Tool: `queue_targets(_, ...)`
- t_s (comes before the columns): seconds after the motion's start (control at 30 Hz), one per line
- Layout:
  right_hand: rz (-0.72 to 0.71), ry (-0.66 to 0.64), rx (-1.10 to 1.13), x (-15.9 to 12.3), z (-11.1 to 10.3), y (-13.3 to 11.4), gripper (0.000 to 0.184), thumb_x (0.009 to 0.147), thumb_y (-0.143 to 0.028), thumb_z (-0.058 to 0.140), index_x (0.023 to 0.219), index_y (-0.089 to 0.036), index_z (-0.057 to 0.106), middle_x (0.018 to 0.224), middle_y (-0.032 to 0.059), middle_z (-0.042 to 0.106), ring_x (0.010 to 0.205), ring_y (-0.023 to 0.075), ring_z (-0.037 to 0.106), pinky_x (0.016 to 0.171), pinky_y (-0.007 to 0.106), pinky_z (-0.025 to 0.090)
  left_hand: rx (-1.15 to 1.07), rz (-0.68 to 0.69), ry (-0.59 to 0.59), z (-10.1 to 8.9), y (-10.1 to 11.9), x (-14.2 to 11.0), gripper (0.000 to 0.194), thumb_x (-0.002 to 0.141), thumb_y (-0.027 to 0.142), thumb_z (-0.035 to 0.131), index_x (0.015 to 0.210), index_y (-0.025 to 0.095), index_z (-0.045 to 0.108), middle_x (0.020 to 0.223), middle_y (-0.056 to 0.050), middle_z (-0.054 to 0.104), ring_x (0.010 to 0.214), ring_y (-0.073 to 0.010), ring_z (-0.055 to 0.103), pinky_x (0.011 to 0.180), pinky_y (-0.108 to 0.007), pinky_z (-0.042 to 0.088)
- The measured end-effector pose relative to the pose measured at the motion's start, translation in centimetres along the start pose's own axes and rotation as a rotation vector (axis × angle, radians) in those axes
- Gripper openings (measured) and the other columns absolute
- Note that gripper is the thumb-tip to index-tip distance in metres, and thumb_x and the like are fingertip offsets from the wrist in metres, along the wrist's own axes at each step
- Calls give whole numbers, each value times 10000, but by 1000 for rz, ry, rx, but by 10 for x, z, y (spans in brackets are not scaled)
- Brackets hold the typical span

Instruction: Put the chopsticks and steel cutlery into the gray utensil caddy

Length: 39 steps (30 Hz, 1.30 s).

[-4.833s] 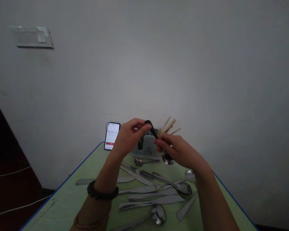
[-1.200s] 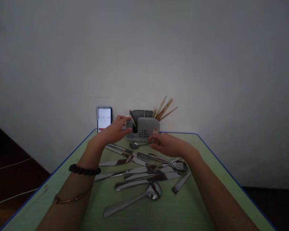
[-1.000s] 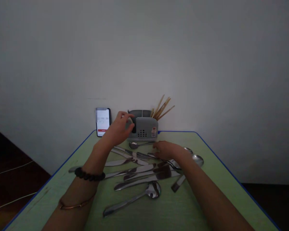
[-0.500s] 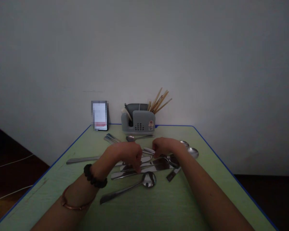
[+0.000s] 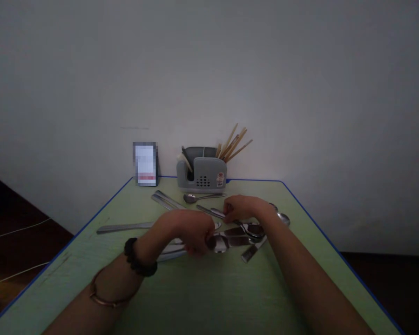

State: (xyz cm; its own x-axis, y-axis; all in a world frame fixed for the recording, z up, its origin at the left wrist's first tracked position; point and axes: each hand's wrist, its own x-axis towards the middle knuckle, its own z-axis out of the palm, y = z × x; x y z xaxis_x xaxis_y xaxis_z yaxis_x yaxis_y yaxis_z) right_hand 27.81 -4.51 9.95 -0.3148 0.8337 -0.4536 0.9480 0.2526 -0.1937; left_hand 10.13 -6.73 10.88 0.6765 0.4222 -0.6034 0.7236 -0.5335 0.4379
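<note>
At the far left of the table point(image 5: 216, 298), a phone point(image 5: 145, 164) with a blurred-out screen stands against the wall point(image 5: 209, 74). Nearer the person, a lone knife handle point(image 5: 124, 228) points left, and a pair of handles point(image 5: 165, 200) slants toward the left hand point(image 5: 191, 229). Its grip is closed on a round-bowled spoon point(image 5: 218, 243), the bowl showing past the fingers, above the table knives point(image 5: 239, 241). Behind, a grey utensil holder point(image 5: 209, 173) stands upright with chopsticks point(image 5: 235, 145) leaning right; a teaspoon point(image 5: 191, 198) lies before it. The right hand point(image 5: 242, 208) pinches the handle of a larger spoon point(image 5: 254, 231) in a narrow grip; whether it is lifted is hard to tell in this dim light. Another spoon point(image 5: 283, 218) lies just right of that wrist.
</note>
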Motion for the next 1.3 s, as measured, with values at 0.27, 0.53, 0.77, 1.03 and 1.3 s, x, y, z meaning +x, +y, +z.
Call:
queue_targets(0.27,-159,33,159,-19,-13,-12,485,717,-437,658,1127,-185,591,1130,85,630,919,207,602,714,261,451,-540,297,376,-29,-29,-37,236,763,275,626,936,164,512,800,-43,704,656,-140,656,624,-245,512)
queue_targets(0.53,-485,-159,640,-25,-15,-25,312,854,-434,496,927,-139,569,778,17,612,627,94,543,536,207,403,-829,398,887,-37,-32,-43,366,774,315,644,1043,170,442,917,-76,697,714,-162,685,689,-325,561)
queue_targets(0.77,-507,140,964,-37,-26,-11,342,838,-460,533,969,-144,545,575,-76,459,425,36,367,400,186,248,-669,296,951,-42,-43,-54,296,737,373,661,859,139,527,751,-27,665,586,-115,619,498,-226,509)
queue_targets(1.03,-447,493,984,-46,-39,-16,269,778,-412,614,804,-151,550,604,-24,598,478,72,521,449,213,384,-700,328,349,-30,-47,-42,402,824,528,519,875,135,586,649,3,604,395,-56,460,337,-176,328)
queue_targets(1.3,-574,431,1006,-54,-41,-15,260,736,-362,663,899,-159,657,605,-25,593,521,81,523,507,234,415,-802,289,290,-30,-53,-40,571,840,650,370,791,127,593,560,31,445,421,-55,338,383,-185,242)
